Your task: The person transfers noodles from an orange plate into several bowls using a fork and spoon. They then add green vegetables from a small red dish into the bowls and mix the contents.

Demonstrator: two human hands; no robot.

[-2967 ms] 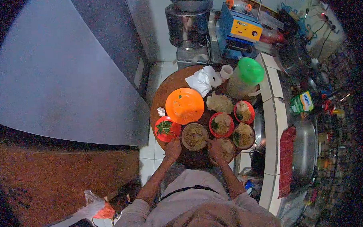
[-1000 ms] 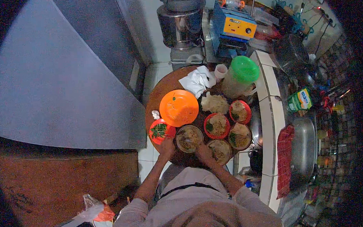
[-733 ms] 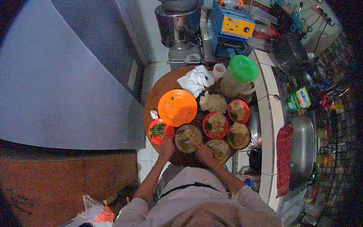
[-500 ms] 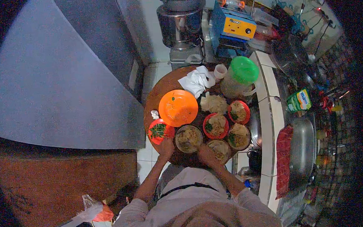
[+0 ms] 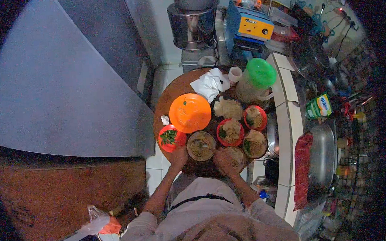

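Observation:
A bowl of noodles (image 5: 201, 146) stands at the near middle of the round brown table, between my two hands. My left hand (image 5: 178, 156) is at its left side, by the lower edge of a red bowl of chopped greens (image 5: 168, 138). My right hand (image 5: 223, 159) lies at its lower right, over the left part of another food bowl (image 5: 235, 158). The fingers of both hands are small and dim, so their grip does not show. Behind the middle bowl lies an orange plate (image 5: 189, 113) with a few scraps on it.
More filled bowls stand at the right: two red bowls (image 5: 230, 132) and a pale bowl (image 5: 254, 144). Further back are a clear bag of food (image 5: 227, 109), a green-lidded pitcher (image 5: 259, 73), a cup (image 5: 235, 74) and white paper (image 5: 209, 85). A tiled counter edge (image 5: 289, 117) borders the right.
My right hand has moved slightly up towards the middle bowl's right side. My left hand has shifted a little right, towards the same bowl. The bowls stay about where they were.

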